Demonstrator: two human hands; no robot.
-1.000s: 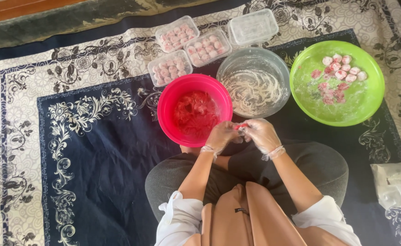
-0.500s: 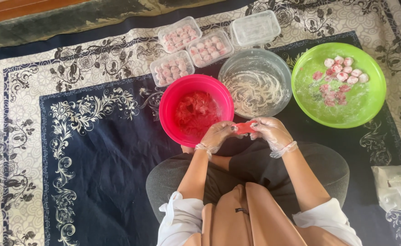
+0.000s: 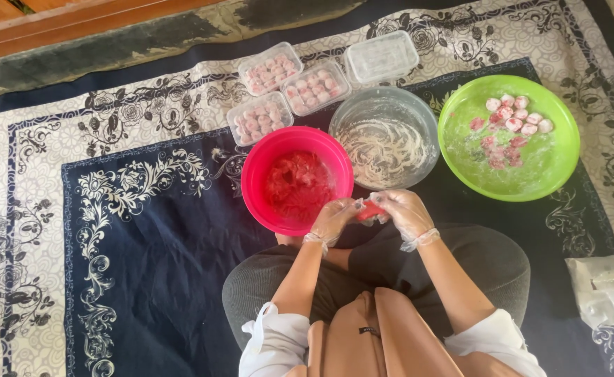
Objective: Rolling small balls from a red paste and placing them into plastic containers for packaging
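Both gloved hands, left hand [image 3: 331, 220] and right hand [image 3: 406, 211], pinch 1 red dough piece [image 3: 371, 209] between them. Ahead, 3 trays [image 3: 287, 98] sit filled, 1 empty; red bowl [image 3: 259, 167] still holds dough.

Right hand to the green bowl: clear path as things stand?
Probably yes. The right hand and left hand pinch a red piece between them, so it is occupied. But the green bowl sits just off to its right on the rug, with nothing between them.
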